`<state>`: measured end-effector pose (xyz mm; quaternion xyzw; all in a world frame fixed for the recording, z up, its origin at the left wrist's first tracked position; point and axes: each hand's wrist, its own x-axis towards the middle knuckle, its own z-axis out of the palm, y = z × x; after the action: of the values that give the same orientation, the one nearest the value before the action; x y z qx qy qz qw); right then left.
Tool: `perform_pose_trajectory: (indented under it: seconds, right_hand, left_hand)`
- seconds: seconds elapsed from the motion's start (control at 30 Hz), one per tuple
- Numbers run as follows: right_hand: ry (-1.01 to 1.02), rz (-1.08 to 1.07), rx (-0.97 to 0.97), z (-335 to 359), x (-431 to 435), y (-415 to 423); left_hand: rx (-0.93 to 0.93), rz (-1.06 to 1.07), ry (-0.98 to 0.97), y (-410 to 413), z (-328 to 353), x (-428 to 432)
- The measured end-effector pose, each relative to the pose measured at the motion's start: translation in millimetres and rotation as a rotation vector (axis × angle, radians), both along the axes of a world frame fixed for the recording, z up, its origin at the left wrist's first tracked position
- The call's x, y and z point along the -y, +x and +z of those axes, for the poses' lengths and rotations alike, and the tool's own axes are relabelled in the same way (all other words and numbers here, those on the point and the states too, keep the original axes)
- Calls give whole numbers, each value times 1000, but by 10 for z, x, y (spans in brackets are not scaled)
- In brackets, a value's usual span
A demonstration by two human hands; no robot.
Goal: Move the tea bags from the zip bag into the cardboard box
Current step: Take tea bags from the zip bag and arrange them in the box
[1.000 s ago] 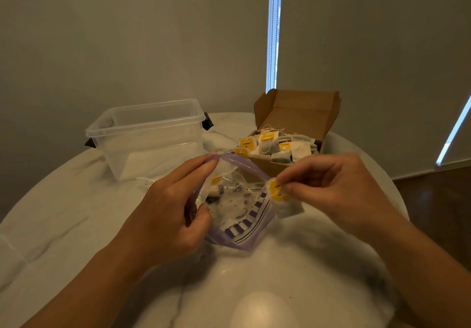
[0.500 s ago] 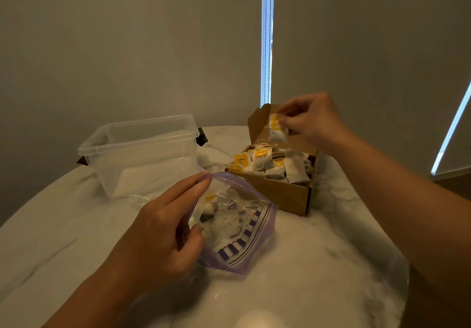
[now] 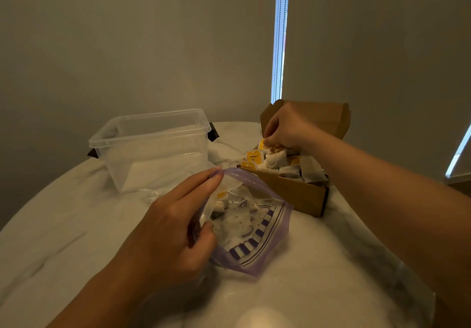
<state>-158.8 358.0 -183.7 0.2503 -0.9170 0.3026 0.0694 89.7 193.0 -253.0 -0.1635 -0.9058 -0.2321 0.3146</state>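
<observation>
A clear zip bag (image 3: 254, 228) with purple edges and stripes lies on the white table. My left hand (image 3: 173, 230) pinches its open mouth, with a few tea bags (image 3: 221, 201) still visible inside. The brown cardboard box (image 3: 298, 195) stands behind it with its lid up, heaped with white tea bags (image 3: 283, 163) carrying yellow tags. My right hand (image 3: 288, 128) is down in the box's far left corner, fingertips closed on a tea bag with a yellow tag (image 3: 262, 145) on top of the heap.
An empty clear plastic tub (image 3: 153, 146) stands at the back left of the round white table (image 3: 63, 225). Grey walls and a bright window slit lie behind. A dark floor shows past the table's right edge.
My right hand pulled a tea bag out of the zip bag, carried it up over the box, and has now lowered it onto the heap. My left hand keeps holding the bag.
</observation>
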Motion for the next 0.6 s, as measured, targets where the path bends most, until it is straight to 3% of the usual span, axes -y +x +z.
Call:
perform_pose_trajectory:
  seconds: [0.33, 0.6]
  right_hand:
    - [91, -41, -19, -88, -12, -161]
    - [-269, 68, -108, 63, -331, 505]
  left_hand:
    - [-5, 16, 0, -5, 17, 6]
    - [-13, 39, 3, -26, 23, 43]
